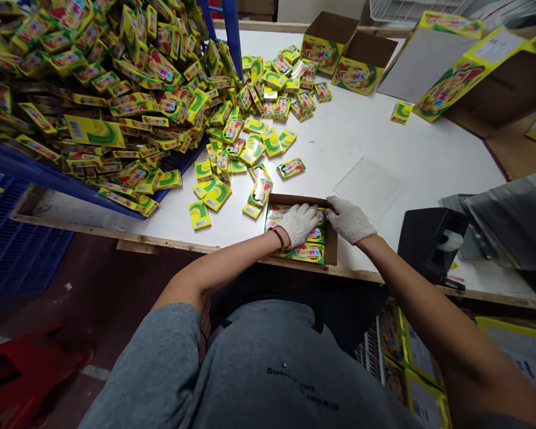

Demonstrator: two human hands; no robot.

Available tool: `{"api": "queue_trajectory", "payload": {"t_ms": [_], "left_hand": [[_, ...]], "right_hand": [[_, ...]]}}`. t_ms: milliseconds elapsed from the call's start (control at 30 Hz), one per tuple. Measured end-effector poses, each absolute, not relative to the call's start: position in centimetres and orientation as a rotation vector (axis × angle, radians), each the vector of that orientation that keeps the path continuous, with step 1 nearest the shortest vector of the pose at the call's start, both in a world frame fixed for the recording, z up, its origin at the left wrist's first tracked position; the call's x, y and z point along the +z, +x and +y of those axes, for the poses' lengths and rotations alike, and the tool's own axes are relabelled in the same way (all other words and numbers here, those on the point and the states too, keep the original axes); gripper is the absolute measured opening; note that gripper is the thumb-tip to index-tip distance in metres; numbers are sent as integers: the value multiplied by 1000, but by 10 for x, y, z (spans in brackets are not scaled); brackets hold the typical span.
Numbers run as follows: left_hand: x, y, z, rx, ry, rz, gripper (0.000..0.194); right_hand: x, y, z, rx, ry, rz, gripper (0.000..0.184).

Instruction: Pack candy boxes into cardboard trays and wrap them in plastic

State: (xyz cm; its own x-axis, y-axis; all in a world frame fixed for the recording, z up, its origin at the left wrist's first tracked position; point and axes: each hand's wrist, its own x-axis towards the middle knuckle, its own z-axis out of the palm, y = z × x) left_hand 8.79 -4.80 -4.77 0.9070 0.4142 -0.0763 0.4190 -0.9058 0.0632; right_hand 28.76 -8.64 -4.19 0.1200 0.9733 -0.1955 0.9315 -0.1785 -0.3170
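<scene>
An open brown carton (331,247) lies at the table's front edge, with small yellow-green printed boxes (309,253) in rows inside it. My left hand (300,223), in a white knit glove, lies flat on these small boxes with its fingers stretched out. At the carton's right wall is my right hand (349,219), also gloved, its fingers and thumb closed around the upper right rim. Some boxes are hidden beneath my left hand. Loose small boxes (261,192) lie close to the carton's left side.
A blue crate (116,202) heaped with small boxes tips onto the table at left. Open printed cartons (357,76) stand at the back. On the right are a clear plastic sheet (368,187), a black tape dispenser (422,241) and grey plastic bags (513,214).
</scene>
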Motion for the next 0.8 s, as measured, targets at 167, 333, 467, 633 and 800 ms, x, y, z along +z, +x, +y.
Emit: {"api": "queue_trajectory", "payload": {"t_ms": [167, 333, 467, 633, 800], "left_hand": [[-42, 97, -40, -57, 2993, 744, 42], [-41, 100, -44, 38, 3025, 840, 50], [-43, 100, -44, 27, 3030, 832, 47], [-43, 98, -42, -55, 3034, 788, 47], [-49, 101, -44, 24, 3069, 770, 50]], "right_hand": [[-59, 284, -88, 552, -2191, -1843, 59], [-69, 281, -91, 532, -2153, -1779, 64], [-73, 279, -93, 520, -2126, -1718, 63], [-74, 279, -92, 525, -2136, -1733, 62], [-79, 281, -93, 487, -2150, -1743, 62]]}}
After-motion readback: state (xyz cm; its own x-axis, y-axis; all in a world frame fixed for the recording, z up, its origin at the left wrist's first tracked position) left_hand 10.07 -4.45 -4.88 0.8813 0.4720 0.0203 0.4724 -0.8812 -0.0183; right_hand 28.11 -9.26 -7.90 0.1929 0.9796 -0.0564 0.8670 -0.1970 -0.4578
